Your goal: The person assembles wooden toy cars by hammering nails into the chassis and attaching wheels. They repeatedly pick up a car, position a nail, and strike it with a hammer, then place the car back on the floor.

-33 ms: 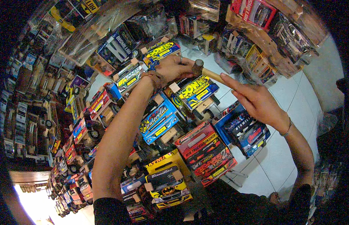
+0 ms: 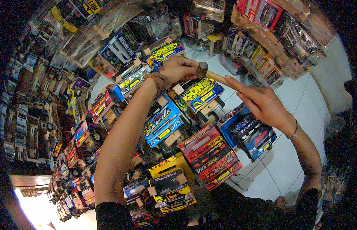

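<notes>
- Over the toy trucks, right of the left fingers: one hammer (image 2: 213, 75), round wooden handle, pale and smooth; stubby cylindrical head, dark and dull.
- Right hand (image 2: 263, 101): clamped on the handle, forefinger stretched along it; thin bracelet (image 2: 293, 132) at the wrist.
- Left hand (image 2: 177, 71): apart from the right, fingers bent, just beside the hammer head; cannot tell what they grip; ring (image 2: 185, 60) on one finger.
- Beneath the left hand and hammer: yellow-and-blue toy truck (image 2: 201, 94), boxy, glossy printed front, bare wooden underside, round black wheels.
- Nearer the body: blue toy truck (image 2: 163, 124); red-and-black toy truck (image 2: 211, 157), slab-sided; yellow-and-black toy truck (image 2: 174, 193), bat emblem on its front.
- Below the right hand: dark blue toy truck (image 2: 255, 136); pale tiled floor (image 2: 297, 111), smooth, thin-jointed.
</notes>
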`<state>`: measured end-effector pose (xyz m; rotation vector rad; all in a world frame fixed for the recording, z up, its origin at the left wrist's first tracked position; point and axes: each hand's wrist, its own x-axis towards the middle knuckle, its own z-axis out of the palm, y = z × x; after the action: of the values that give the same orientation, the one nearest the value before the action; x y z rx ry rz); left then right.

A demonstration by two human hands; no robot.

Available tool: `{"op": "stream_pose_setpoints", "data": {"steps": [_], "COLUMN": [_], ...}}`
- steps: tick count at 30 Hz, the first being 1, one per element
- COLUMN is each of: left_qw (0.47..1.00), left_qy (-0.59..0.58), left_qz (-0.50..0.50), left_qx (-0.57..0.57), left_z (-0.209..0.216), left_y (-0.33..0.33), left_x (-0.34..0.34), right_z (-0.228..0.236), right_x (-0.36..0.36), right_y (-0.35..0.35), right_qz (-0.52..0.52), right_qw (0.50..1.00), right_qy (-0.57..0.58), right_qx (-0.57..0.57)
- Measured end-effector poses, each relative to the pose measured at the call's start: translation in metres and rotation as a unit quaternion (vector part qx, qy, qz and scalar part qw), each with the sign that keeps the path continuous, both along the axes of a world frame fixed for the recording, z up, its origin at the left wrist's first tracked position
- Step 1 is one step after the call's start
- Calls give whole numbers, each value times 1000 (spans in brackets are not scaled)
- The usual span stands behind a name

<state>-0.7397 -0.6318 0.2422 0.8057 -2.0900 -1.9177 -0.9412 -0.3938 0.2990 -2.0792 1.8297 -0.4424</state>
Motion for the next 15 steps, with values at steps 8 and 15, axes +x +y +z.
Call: {"op": "stream_pose_setpoints", "data": {"steps": [8,15], "left_qw": [997,999], "left_qy": [-45,-12], "left_qz": [17,20], "left_qx": [-67,-34], "left_z": [11,10], "left_y": [7,8], "left_x": [3,0], "right_z": [-6,-12], "right_x": [-4,-8], "right_y": [1,-5], "right_qz": [10,-3], "right_qw": [994,990], "right_qy": [93,87], "right_qx": [-48,-114]}}
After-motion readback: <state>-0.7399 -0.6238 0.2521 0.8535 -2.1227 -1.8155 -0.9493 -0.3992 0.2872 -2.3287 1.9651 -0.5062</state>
